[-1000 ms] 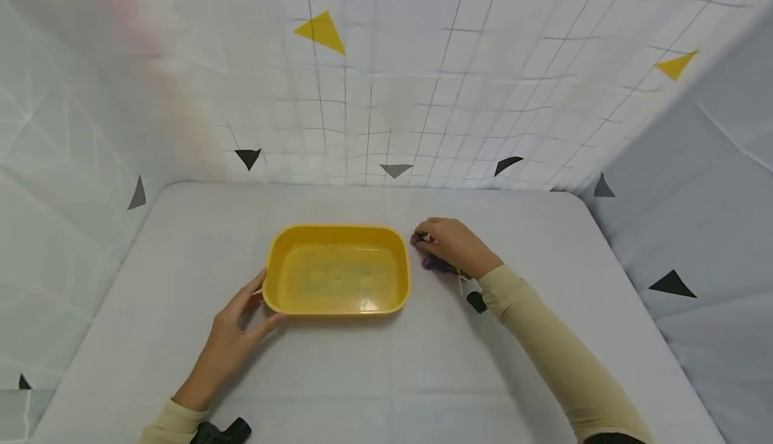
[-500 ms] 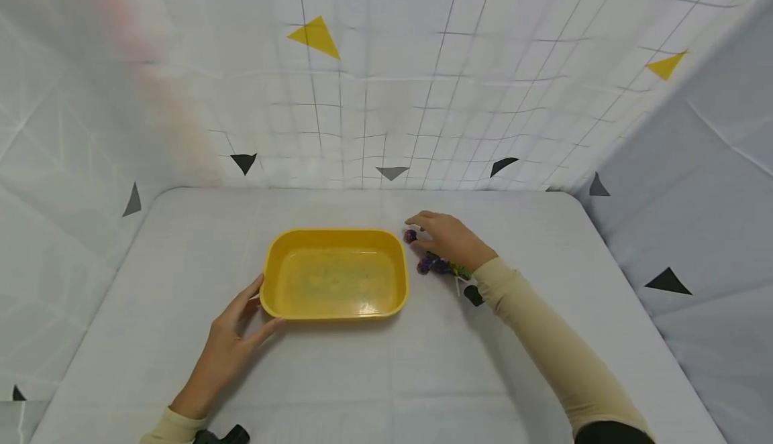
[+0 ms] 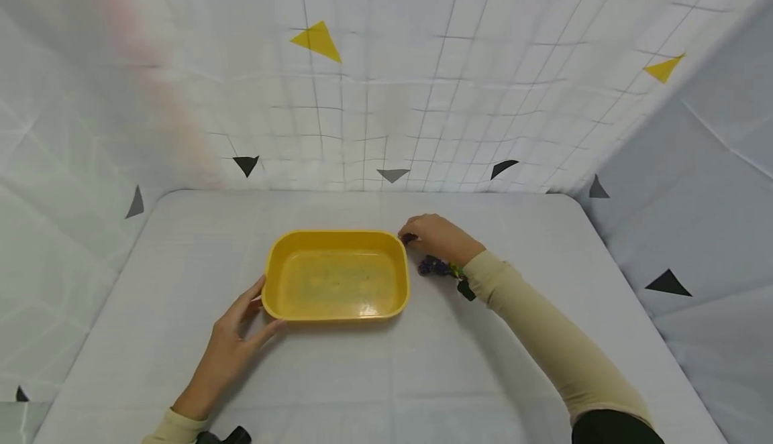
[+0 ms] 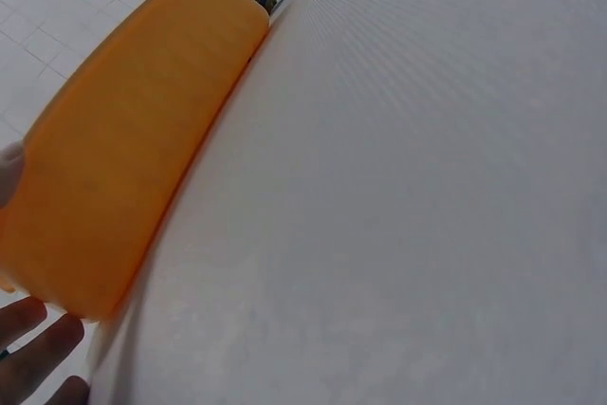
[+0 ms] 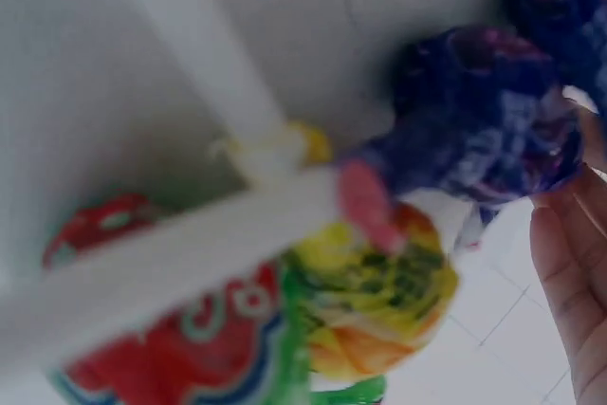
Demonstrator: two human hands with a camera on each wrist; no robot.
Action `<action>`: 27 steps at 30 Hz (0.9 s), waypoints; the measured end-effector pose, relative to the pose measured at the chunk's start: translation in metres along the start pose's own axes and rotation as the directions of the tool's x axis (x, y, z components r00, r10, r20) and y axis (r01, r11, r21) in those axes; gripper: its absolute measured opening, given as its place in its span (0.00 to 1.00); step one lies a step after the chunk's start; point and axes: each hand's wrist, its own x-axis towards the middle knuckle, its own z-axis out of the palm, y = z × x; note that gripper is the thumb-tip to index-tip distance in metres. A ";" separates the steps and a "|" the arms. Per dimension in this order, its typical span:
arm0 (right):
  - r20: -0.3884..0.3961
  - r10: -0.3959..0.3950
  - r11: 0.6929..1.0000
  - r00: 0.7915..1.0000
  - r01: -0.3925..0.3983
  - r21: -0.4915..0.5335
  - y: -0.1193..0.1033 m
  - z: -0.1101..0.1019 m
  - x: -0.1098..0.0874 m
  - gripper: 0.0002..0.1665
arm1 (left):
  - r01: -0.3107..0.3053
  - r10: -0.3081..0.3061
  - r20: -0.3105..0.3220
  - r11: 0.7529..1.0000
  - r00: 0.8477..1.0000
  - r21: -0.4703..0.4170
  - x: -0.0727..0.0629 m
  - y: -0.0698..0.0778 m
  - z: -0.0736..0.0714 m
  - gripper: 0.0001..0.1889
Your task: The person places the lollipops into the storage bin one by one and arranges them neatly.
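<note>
My left hand (image 3: 226, 343) holds the near-left corner of a yellow plastic tray (image 3: 335, 286), thumb at the front wall and fingers along the left side. In the left wrist view the tray's orange-looking outer wall (image 4: 142, 139) shows between thumb and fingertips. Just off the tray's far-right corner, my right hand (image 3: 443, 237) pinches a dark purple lollipop (image 3: 408, 237), partly hidden by the fingers. More wrapped lollipops (image 3: 431, 266) lie below that hand. Up close in the right wrist view are a purple wrapper (image 5: 484, 111), a yellow one (image 5: 370, 301) and a red-green one (image 5: 180, 320).
A white cloth covers the table (image 3: 338, 377). White sheeting with grid lines (image 3: 447, 95) rises behind it, and grey sheeting (image 3: 694, 229) hangs on the right. A dark wrist device (image 3: 466, 290) sits under the right sleeve.
The right hand has shifted slightly left toward the tray. Its fingers, spread around the purple lollipop half a second ago, have closed on it. The left hand stays on the tray.
</note>
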 end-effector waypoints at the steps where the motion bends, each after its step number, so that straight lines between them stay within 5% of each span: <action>1: -0.003 0.034 0.999 0.999 -0.034 0.005 0.002 0.000 -0.001 0.16 | -0.003 0.003 0.001 1.000 1.000 0.002 0.000 0.000 0.000 0.48; 8: -0.030 0.223 0.972 0.974 -0.220 0.084 0.017 0.006 -0.004 0.19 | 0.012 -0.011 0.011 1.000 1.000 -0.001 0.001 0.002 0.000 0.49; 16: -0.125 0.350 0.927 0.928 -0.325 0.189 0.030 0.014 -0.011 0.17 | 0.021 -0.021 0.007 1.000 1.000 0.013 0.001 0.000 0.000 0.49; 20: -0.148 0.374 0.915 0.915 -0.339 0.218 0.035 0.016 -0.014 0.17 | 0.025 -0.025 0.005 0.999 1.000 0.020 0.000 -0.001 -0.001 0.48; 27: -0.145 0.345 0.916 0.927 -0.299 0.268 0.040 0.014 -0.017 0.19 | 0.032 -0.032 0.005 0.999 0.999 0.025 0.000 -0.001 -0.002 0.48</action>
